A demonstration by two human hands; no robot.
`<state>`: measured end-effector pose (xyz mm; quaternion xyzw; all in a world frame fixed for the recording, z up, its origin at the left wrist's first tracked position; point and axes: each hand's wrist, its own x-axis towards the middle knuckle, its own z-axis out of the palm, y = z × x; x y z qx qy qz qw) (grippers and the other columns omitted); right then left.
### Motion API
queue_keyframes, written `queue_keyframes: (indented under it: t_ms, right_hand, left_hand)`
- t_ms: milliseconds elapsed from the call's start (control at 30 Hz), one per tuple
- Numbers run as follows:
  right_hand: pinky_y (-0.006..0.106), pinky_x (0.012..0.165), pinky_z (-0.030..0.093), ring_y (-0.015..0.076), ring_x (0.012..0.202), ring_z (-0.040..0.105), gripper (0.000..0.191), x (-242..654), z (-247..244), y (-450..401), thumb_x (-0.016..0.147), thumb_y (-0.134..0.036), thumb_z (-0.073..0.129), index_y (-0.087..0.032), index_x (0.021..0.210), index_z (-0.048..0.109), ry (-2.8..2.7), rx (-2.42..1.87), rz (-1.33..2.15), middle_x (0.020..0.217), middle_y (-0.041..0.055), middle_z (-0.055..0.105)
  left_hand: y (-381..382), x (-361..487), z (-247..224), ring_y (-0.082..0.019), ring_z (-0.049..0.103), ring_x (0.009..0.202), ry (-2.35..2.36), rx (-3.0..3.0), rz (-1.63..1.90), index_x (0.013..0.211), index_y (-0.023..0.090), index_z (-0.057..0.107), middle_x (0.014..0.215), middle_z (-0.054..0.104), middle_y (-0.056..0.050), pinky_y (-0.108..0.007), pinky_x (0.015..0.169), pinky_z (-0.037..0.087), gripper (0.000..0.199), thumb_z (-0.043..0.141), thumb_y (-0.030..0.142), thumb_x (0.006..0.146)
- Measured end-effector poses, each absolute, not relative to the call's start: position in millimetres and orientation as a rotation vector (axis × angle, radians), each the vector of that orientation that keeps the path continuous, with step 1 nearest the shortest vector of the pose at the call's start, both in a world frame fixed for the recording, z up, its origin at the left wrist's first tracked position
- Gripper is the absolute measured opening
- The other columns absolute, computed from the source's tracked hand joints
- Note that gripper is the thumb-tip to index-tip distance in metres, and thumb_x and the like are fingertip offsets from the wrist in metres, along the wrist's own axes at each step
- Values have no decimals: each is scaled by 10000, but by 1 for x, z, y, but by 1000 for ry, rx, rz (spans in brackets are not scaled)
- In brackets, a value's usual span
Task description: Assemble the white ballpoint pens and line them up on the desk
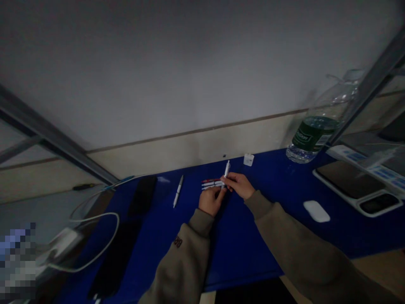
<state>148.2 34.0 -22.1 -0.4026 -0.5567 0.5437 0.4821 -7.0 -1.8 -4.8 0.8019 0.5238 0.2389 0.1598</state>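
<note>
A white pen (227, 169) stands nearly upright between my hands above the blue table (236, 236). My right hand (238, 184) pinches it from the right. The fingertips of my left hand (211, 200) are closed at its lower end. Just beyond my left hand lie several pens side by side, among them a red one (210, 180) and white ones (211, 184); their right ends are hidden behind my fingers and the held pen. Farther left, a single white and grey pen (178, 192) lies alone on the table.
Two black flat objects (142, 195) lie at the left, near a white cable (117, 228). At the back stands a small white square item (248, 159). On the right are a large water bottle (316, 131), a white rounded case (316, 211) and a white device with a dark top (351, 179).
</note>
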Motion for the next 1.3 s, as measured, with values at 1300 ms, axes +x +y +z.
queue_keyframes:
  t_ms: [1300]
  right_hand:
    - [259,355,152,89,383,98,524,176,-4,24,765,-638,333,-230,470,190,-524,-501,1597,413,-69,132]
  left_hand:
    - [-3,-7,-12,-164,528,755,1458,2626,423,755,189,568,710,587,-48,-263,680,372,407,277,408,938]
